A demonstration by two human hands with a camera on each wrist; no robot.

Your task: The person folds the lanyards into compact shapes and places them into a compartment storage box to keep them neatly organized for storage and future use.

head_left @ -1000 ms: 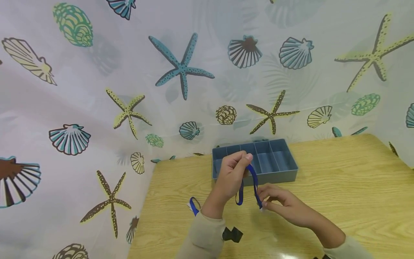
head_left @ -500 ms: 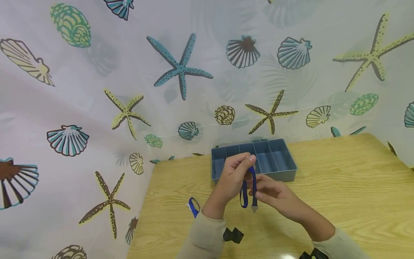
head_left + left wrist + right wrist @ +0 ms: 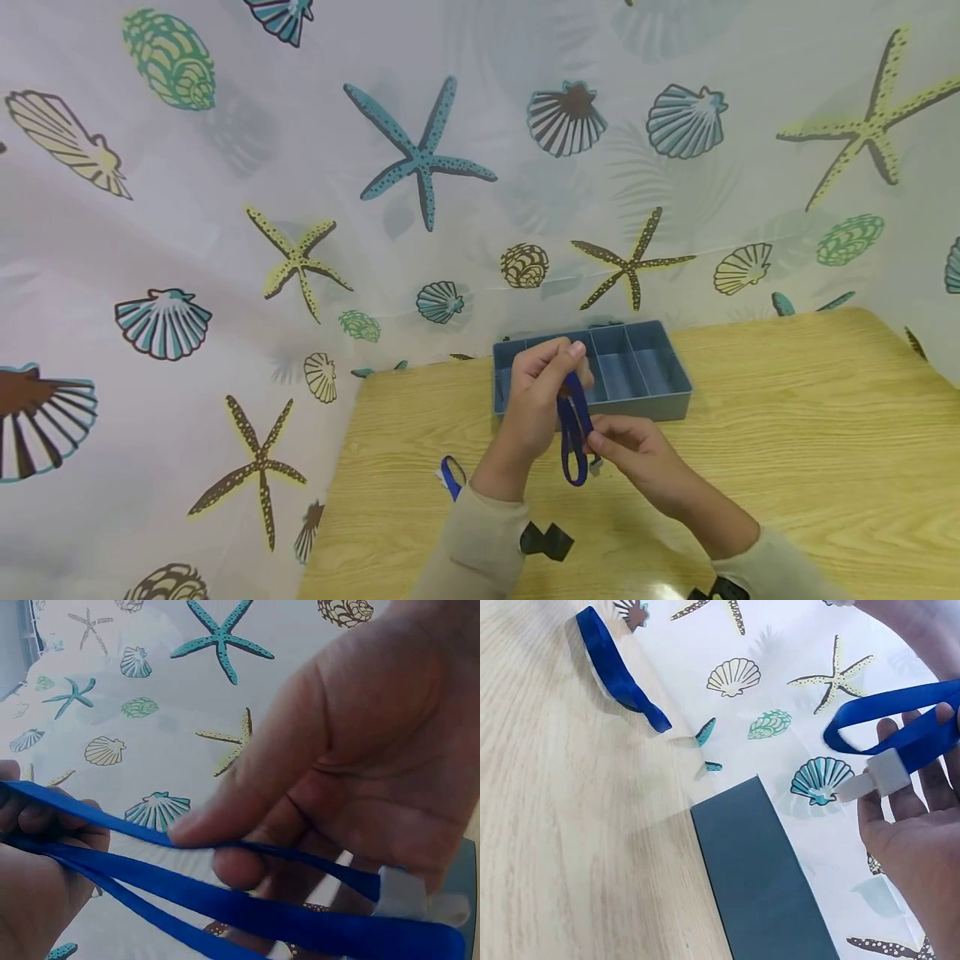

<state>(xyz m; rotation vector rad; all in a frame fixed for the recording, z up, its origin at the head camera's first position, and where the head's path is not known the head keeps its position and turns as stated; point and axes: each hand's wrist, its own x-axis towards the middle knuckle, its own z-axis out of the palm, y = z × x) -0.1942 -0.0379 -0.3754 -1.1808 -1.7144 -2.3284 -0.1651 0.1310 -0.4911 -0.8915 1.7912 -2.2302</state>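
Note:
In the head view, my left hand grips a folded blue lanyard, its loops hanging below the fingers. Lower down, my right hand pinches one strand by thumb and finger. A small pale clip hangs just under that pinch. The left wrist view has the left hand at the left edge, partly cut off, with several strands running to the right. There the right thumb presses the upper strand against a finger. In the right wrist view, the white clip lies beside the right hand's fingers.
A blue-grey divided tray stands on the wooden table near the patterned curtain, behind the hands. Another blue lanyard lies left of the left forearm, partly hidden by the sleeve.
The right hand has left the clip end and moved leftward to pinch higher on the strand. The left hand has risen slightly, and the lanyard's strands hang closer together.

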